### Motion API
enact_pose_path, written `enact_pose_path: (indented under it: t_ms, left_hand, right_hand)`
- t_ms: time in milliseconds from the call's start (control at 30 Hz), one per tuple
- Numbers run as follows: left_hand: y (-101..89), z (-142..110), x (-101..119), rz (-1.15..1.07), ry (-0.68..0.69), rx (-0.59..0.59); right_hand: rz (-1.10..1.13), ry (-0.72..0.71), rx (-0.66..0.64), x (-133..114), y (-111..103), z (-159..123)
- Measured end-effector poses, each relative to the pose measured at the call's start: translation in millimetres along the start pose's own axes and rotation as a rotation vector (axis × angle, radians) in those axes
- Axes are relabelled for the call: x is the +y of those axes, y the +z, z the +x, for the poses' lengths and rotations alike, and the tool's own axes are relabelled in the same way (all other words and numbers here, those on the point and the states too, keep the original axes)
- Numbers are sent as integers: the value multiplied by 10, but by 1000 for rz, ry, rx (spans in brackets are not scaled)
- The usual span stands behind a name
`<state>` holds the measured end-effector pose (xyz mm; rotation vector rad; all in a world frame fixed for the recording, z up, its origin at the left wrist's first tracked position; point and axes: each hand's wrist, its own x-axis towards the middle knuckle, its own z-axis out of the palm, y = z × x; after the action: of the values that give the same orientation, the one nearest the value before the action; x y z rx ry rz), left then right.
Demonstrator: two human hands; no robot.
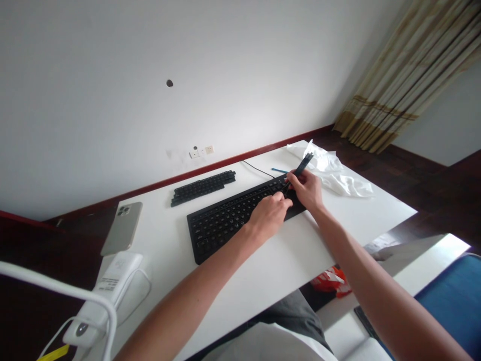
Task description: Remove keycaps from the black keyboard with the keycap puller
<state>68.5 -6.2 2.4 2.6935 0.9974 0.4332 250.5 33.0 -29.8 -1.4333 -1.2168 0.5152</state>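
Note:
A black keyboard (221, 220) lies at a slant across the white table, and part of its right side is hidden by my hands. My left hand (268, 213) rests over the keyboard's right half with its fingers curled together. What its fingertips hold, if anything, is hidden. Just beyond, my right hand (306, 188) is closed around a narrow black strip (304, 163), which sticks up and away from the keyboard. The strip's exact kind is unclear. Behind the keyboard lies a block of black keycaps (203, 186) in rows. A thin blue stick (278, 170) lies close to my right hand.
Crumpled white plastic (338, 173) lies at the right back of the table (285, 250). A phone (122, 228), a white power strip (107, 293) and a white curved tube (56, 283) occupy the left side. A black cable (257, 168) runs behind the keyboard, near the wall.

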Motion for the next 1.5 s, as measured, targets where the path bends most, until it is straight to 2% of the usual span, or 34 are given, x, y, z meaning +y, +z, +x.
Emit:
enact_pose_path:
  t_ms: [133, 333, 400, 500, 667, 800, 967, 1167, 1500]
  left_hand:
    - [-56, 35, -151, -222, -113, 68]
    - [-383, 49, -484, -465, -278, 171]
    - [-470, 30, -594, -496, -332, 159]
    - [-524, 4, -686, -503, -326, 82]
    - [-547, 0, -644, -486, -259, -44]
    - [-555, -19, -568, -308, -279, -135]
    - [-497, -71, -517, -136, -281, -133]
    - [-529, -118, -468, -136, -168, -161]
    - [-488, -100, -425, -122, -163, -199]
  right_hand:
    - [2, -3, -8, -14, -3, -3]
    - [19, 17, -12, -23, 6, -2]
    - [31, 27, -18, -37, 7, -6]
    - [53, 22, -30, -93, -4, -23]
    - [5, -66, -35, -228, -43, -49]
    - [4, -146, -51, -286, -65, -55]
    - [-54, -114, -71, -304, -59, -88]
    - [15, -100, -122, -337, -33, -132]
    - [166, -59, -297, -253, 1, -153]
